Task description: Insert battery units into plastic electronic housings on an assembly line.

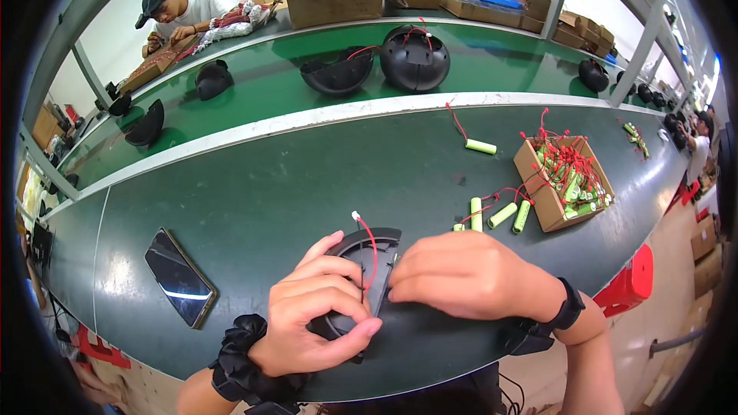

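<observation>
The left hand [319, 311] is clamped on a hollow, black, curved plastic shell [387, 240], with the fingers over its left side and the thumb toward its near part. This shell is above the near part of the dark green table [307, 169], in front of the person. From it rises a thin red wire [374, 253], which bends over to a small white connector [355, 216].

The right hand [461, 277] is at the right edge of the shell, its fingers bent and drawn together. A small green piece [395, 259] shows near its fingertips, but I cannot tell whether these fingers hold it. The two hands are near each other, with the edge of the shell between them.

Beyond the right hand lie several light green cylindrical batteries [503, 216] with red wires. Near them stands an open brown cardboard box [534, 184], full of similar batteries, and one more battery [481, 147] lies apart, to the left of this box. At the left of the table lies a dark smartphone [181, 277] with a shiny screen.
</observation>
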`<state>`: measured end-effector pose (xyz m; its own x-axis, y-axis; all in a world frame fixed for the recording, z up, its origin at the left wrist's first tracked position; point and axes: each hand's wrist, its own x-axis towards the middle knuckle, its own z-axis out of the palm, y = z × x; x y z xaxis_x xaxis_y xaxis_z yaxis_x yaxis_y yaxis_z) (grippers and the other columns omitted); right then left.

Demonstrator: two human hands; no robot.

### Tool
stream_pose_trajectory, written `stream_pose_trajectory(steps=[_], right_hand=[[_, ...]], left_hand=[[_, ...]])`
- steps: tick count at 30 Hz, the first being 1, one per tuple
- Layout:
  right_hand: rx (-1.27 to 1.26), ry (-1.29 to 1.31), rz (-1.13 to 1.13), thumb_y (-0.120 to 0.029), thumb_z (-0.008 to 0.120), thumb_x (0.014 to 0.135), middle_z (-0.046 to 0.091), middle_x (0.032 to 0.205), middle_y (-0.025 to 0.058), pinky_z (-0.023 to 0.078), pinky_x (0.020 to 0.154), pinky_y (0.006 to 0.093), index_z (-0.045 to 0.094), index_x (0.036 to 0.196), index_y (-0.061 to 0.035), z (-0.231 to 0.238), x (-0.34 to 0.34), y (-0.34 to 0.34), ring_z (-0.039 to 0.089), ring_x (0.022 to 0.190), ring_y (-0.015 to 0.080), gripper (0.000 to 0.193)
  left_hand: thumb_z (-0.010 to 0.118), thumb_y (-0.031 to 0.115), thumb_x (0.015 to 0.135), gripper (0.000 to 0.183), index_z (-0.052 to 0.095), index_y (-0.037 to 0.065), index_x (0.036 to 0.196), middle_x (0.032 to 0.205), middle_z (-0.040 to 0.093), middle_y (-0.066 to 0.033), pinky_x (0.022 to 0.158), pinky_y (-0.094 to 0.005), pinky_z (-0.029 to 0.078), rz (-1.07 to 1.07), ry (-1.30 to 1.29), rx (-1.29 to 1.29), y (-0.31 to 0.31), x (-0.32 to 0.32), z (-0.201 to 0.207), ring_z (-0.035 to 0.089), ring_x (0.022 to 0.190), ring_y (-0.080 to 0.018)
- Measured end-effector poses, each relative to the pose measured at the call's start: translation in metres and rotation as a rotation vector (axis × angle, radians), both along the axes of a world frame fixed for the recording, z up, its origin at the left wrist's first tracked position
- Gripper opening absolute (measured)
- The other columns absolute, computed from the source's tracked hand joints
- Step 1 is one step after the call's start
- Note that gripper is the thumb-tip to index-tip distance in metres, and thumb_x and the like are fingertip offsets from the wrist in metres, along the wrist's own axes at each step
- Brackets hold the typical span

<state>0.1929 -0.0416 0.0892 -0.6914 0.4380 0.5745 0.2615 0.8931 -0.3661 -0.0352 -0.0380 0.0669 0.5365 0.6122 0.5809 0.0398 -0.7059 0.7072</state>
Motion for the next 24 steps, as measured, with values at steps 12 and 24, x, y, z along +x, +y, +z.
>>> stream_pose_trajectory(steps=[12,24], right_hand=[[0.202,0.192,0.004,-0.006,0.071,0.067,0.067,0.085,0.0069,0.051,0.057,0.0259,0.071,0.085,-0.0035,-0.002,-0.015,-0.011,0.063,0.073,0.0192,0.018],[-0.617,0.170,0.069,-0.010,0.070,0.079,0.064,0.117,0.0150,0.046,0.094,0.0350,0.057,0.123,-0.0015,-0.024,0.011,0.022,0.062,0.106,0.0272,0.047]], left_hand=[[0.080,0.004,0.067,0.018,0.062,0.007,0.070,0.069,0.062,-0.0036,0.097,-0.0475,0.044,-0.098,0.116,0.063,-0.017,0.007,0.015,0.066,0.088,-0.0260],[0.080,0.002,0.065,0.018,0.063,0.006,0.068,0.064,0.059,-0.0028,0.077,-0.0359,0.047,-0.126,0.073,0.052,-0.015,0.007,0.011,0.056,0.066,-0.0195]])
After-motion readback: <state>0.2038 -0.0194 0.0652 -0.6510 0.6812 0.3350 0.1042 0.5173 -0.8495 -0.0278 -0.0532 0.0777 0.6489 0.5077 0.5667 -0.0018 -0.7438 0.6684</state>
